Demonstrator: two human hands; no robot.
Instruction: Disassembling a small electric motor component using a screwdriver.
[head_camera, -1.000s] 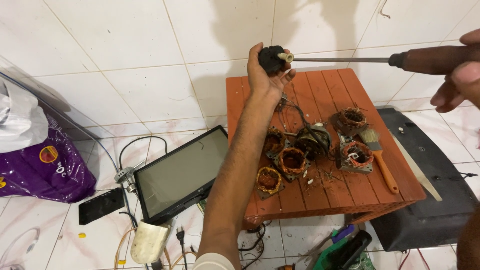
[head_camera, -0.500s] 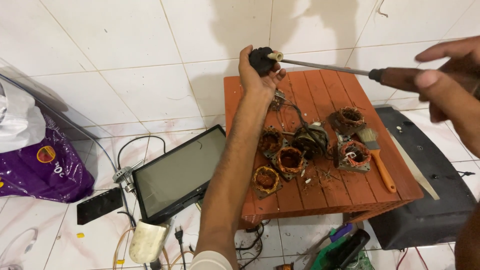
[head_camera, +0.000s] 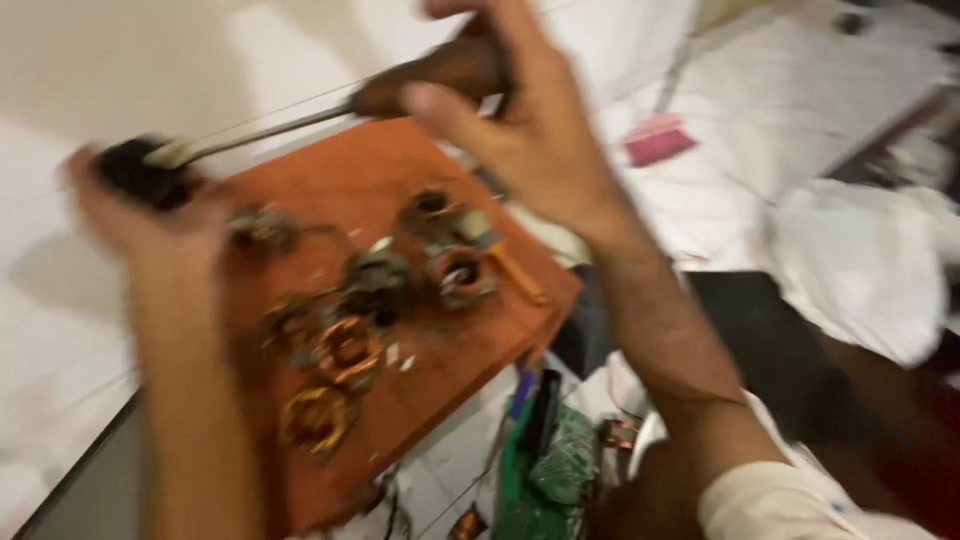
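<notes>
— What's that in the left hand (head_camera: 165, 235)?

— A small dark part (head_camera: 135, 172), pinched up at the fingertips, held above the far corner of the orange wooden table (head_camera: 440, 370). The picture is smeared, so I can't tell exactly what kind of part it is. It looks hard and compact, light enough for two or three fingers.

— And the right hand (head_camera: 530, 140)?

— Wrapped around the brown handle of a long screwdriver (head_camera: 330, 112), fingers closed on it. The steel shaft runs left and its tip sits right at the dark part.

— Would that slip?

— I'd judge so; a thin stiff blade on a small hard piece wants a firm pinch on the part's sides, clear of the tip.

— What's underneath?

— Copper-wound coils (head_camera: 345, 350) scattered across the table, with an orange-handled tool (head_camera: 515, 272) beside them. Those windings look fine and easily snagged. A green circuit board (head_camera: 560, 470) lies on the floor just off the near edge.
</notes>
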